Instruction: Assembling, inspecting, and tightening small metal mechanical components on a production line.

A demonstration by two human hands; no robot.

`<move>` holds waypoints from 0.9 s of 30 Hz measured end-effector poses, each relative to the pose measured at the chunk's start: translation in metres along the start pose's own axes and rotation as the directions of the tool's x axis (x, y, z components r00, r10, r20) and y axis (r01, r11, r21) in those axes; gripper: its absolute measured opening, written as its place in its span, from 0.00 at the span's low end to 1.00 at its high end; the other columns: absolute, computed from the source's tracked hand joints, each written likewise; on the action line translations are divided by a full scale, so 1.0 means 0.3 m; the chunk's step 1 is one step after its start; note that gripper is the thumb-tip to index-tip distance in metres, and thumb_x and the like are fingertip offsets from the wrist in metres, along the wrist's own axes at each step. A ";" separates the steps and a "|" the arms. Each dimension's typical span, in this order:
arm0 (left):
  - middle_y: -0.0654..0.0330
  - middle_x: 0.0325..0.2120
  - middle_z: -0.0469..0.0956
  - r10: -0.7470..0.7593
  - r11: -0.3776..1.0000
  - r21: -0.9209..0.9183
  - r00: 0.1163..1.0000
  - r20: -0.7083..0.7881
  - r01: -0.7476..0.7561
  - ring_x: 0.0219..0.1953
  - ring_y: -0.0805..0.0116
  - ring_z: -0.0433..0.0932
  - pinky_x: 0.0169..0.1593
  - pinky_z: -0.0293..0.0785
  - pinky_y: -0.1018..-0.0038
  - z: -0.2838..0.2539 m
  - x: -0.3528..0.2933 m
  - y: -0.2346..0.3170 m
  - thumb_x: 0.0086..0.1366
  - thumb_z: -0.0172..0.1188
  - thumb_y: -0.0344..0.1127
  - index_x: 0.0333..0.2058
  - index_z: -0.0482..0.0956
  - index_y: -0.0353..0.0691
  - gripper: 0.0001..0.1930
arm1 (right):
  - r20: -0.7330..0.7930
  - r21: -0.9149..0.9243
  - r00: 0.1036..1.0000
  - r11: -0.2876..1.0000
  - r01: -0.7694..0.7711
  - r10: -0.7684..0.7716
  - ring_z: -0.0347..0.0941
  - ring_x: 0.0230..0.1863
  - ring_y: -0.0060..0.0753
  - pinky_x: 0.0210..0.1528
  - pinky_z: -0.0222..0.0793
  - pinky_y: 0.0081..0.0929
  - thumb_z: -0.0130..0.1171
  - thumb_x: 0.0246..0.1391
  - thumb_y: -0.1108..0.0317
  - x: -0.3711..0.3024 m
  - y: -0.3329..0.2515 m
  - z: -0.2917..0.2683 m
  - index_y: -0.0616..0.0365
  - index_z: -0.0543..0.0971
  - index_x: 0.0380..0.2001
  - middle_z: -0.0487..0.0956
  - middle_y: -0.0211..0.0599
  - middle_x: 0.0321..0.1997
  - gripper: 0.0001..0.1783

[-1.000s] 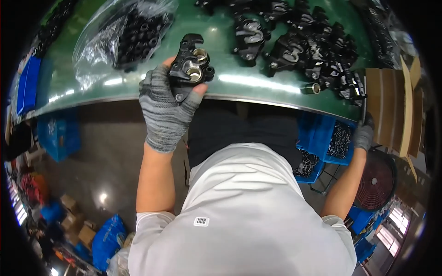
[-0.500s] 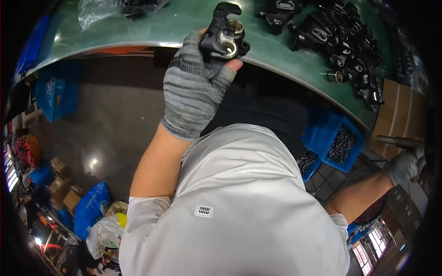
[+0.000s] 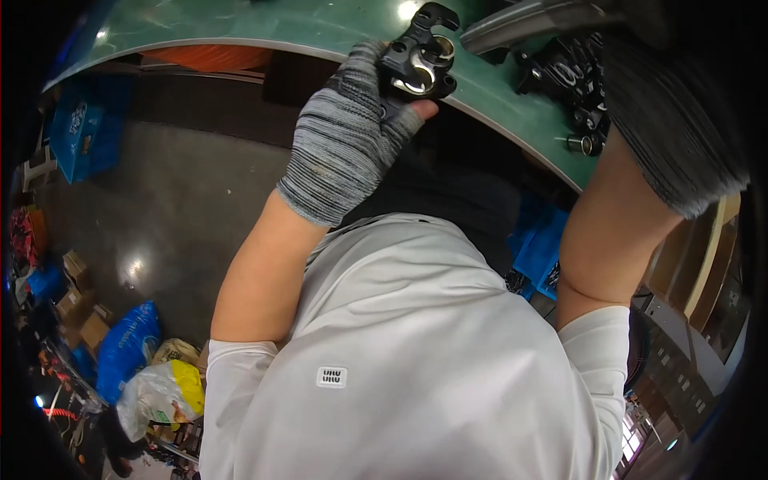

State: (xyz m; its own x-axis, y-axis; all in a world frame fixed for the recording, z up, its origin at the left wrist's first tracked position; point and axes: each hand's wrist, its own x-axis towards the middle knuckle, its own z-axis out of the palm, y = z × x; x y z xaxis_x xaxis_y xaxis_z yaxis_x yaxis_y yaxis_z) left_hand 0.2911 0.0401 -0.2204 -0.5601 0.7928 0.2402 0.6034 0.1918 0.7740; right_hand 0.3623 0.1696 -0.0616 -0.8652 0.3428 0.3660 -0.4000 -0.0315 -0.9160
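Near the front edge of the green table (image 3: 184, 26), my left hand (image 3: 336, 144), in a grey striped fingerless glove, is closed around a black brake caliper (image 3: 416, 58). Two round bores with shiny metal rims show on the caliper. At the upper right is my right hand (image 3: 672, 120), in a similar, darker glove. It grips a dark grey tool (image 3: 544, 22) with a long tapered body, whose end points left toward the caliper without touching it. The fingers of that hand are mostly lost in shadow.
A pile of black calipers (image 3: 564, 80) lies on the table below the tool. A short metal sleeve (image 3: 578, 144) sits by the table edge. Blue crates stand below at the right (image 3: 538, 248) and far left (image 3: 84, 144). Bags and cartons (image 3: 132, 348) lie lower left.
My right hand has swung from the far right side up over the table, bringing the tool close to the caliper. My left hand keeps its hold, shifted slightly right in the view.
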 end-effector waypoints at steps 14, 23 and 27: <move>0.47 0.43 0.84 -0.028 0.996 -0.080 0.998 0.052 0.032 0.43 0.50 0.85 0.47 0.83 0.62 -0.001 -0.003 0.005 0.62 0.73 0.47 0.58 0.70 0.33 0.34 | -0.216 -0.359 0.973 0.933 -0.004 -0.080 0.62 0.11 0.14 0.14 0.58 0.18 0.63 0.66 0.53 0.048 0.135 -0.090 0.58 0.82 0.38 0.71 0.23 0.16 0.17; 0.47 0.42 0.84 -0.028 0.999 -0.014 0.996 0.081 0.029 0.43 0.47 0.85 0.46 0.83 0.62 0.009 0.015 -0.018 0.60 0.74 0.43 0.58 0.70 0.35 0.33 | -0.361 0.160 0.922 0.964 0.211 -0.142 0.68 0.14 0.17 0.15 0.67 0.20 0.68 0.61 0.48 0.095 0.204 -0.073 0.57 0.79 0.37 0.76 0.26 0.22 0.21; 0.46 0.42 0.83 -0.058 0.993 -0.098 0.993 0.104 0.068 0.42 0.46 0.84 0.46 0.83 0.61 -0.002 0.004 -0.028 0.60 0.74 0.44 0.59 0.70 0.35 0.33 | -0.651 0.044 0.758 0.995 0.094 -0.042 0.70 0.15 0.19 0.15 0.68 0.20 0.68 0.61 0.46 0.038 0.155 -0.023 0.58 0.78 0.37 0.77 0.28 0.23 0.24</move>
State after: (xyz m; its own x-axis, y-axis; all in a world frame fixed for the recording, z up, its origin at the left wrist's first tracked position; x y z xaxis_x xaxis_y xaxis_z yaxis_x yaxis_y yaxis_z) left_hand 0.2849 0.0390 -0.2261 -0.5316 0.8365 0.1327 0.5052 0.1874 0.8424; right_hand 0.3359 0.1787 -0.1011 -0.4414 0.8726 0.2091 -0.4924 -0.0407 -0.8694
